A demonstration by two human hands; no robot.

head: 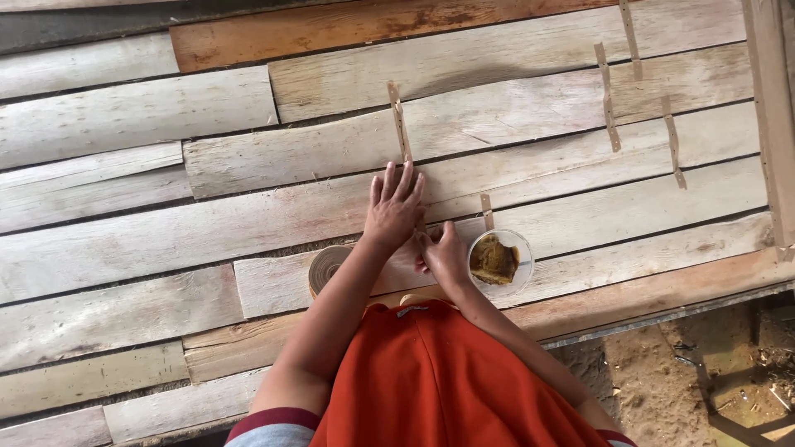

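Observation:
My left hand [395, 207] lies flat with its fingers stretched out, pressing a brown paper tape strip [401, 124] down onto pale wood veneer sheets [248, 223]. My right hand [445, 252] is curled beside it, fingertips pinching at the lower end of the same strip. A roll of brown tape [325, 266] rests just left of my left forearm. A small clear bowl [502, 262] holding a wet brown sponge sits right of my right hand.
Several short tape strips [609, 99] are stuck across veneer seams at the upper right. A darker orange-brown plank [348, 25] lies along the top. A wooden post [774, 116] stands at the right edge. Bare dirt ground [662, 381] shows at the lower right.

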